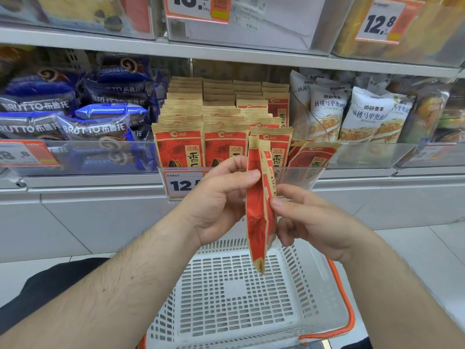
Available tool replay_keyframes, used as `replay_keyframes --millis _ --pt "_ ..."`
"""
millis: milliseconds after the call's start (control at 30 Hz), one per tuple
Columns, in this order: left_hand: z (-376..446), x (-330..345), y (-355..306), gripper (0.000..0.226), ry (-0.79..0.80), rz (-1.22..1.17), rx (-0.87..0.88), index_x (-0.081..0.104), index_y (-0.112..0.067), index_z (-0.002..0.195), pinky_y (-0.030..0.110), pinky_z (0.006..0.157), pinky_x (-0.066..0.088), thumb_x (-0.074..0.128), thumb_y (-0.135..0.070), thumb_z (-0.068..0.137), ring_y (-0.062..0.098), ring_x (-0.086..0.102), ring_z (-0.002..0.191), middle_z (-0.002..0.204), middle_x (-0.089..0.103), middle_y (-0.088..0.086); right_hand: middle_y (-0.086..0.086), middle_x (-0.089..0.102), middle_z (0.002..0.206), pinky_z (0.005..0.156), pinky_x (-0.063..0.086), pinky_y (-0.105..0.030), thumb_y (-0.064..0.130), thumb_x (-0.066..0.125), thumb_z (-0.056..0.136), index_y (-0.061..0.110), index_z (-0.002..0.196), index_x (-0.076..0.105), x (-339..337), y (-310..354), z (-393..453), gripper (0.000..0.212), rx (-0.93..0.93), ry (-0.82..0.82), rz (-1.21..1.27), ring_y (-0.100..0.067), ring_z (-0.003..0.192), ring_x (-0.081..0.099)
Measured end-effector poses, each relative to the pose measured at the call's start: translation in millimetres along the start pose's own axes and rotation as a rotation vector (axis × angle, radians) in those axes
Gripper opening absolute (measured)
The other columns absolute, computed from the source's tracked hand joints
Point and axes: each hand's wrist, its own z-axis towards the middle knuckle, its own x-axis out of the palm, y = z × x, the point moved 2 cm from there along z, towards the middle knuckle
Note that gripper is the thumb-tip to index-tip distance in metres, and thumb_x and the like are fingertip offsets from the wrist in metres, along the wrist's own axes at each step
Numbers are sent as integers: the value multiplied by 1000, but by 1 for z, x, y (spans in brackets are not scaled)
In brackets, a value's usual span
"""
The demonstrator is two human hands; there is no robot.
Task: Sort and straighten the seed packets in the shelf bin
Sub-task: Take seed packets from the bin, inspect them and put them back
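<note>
Red and kraft-brown, the seed packet (259,205) stands edge-on and upright between our hands, in front of the shelf bin (297,176) and above the white basket (234,293). We pinch it from both sides: our left hand (216,205) grips at nine o'clock, thumb and fingers curled on its edge, our right hand (312,220) at three o'clock. Rows of matching packets (201,127) stand upright in the bin; at four o'clock within it, a few loose packets (312,157) lean tilted.

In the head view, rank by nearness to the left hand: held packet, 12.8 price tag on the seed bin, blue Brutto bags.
1. Red-and-tan paper seed packet: gripped by the left hand.
2. White 12.8 price tag: just above-left, on the bin front.
3. Blue Brutto plastic bags: far upper left.
</note>
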Motion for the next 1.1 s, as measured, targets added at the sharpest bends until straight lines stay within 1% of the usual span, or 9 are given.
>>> replay_keyframes --millis 67,167,233,367,467,600,733,867,1100 --pt "0 -1 -1 42 -27 4 -5 57 -9 120 39 69 56 67 -12 79 31 64 83 95 67 18 -13 70 83 55 41 -30 43 72 79 16 117 63 0 2 -1 48 -4 -35 -54 -21 51 52" --pt "2 -1 -3 21 -123 49 13 62 -10 115 42 77 57 57 -12 95 26 68 86 98 73 14 -6 73 75 46 40 -28 45 72 78 17 107 66 3 3 0 41 -6 -135 -139 -19 43 53" --pt "4 -2 -2 22 -213 113 20 65 -9 116 42 78 58 50 -16 102 24 70 86 98 75 11 -2 75 74 45 42 -28 41 72 82 20 104 66 4 2 0 31 3 -210 -218 -19 44 57" --pt "5 -5 1 21 -314 211 20 68 -11 113 41 73 59 51 -21 103 21 72 85 99 76 9 1 75 74 47 45 -27 38 68 90 25 101 68 3 0 0 17 24 -256 -321 -16 49 62" --pt "5 -5 3 21 -326 240 14 69 -12 108 36 69 58 50 -20 104 16 71 77 94 77 6 3 75 80 50 45 -25 40 60 95 23 97 71 -1 4 -1 20 -26 -377 -285 -11 50 61" --pt "5 -1 5 23 -317 269 -26 69 -12 105 42 77 52 46 -20 106 15 67 73 87 75 4 3 75 80 52 45 -25 36 51 100 16 90 71 -6 9 -1 29 -111 -529 -137 -13 51 57" --pt "5 -1 6 24 -325 245 -48 69 -14 100 45 83 52 46 -19 105 14 68 73 85 75 3 0 74 72 48 42 -21 22 50 102 10 84 69 -3 11 -2 29 -165 -513 -81 -14 48 53" --pt "7 -2 5 21 -329 172 -61 69 -11 103 51 96 51 49 -17 104 21 68 83 91 76 7 -4 71 66 47 39 -21 15 47 103 5 82 67 -4 13 -3 31 -181 -476 44 -13 42 48" --pt "7 1 6 20 -340 114 -66 69 -11 105 41 81 55 50 -16 103 20 69 79 88 77 7 -4 69 63 45 39 -20 16 48 103 4 82 68 -5 12 -3 31 -182 -481 92 -12 41 46"
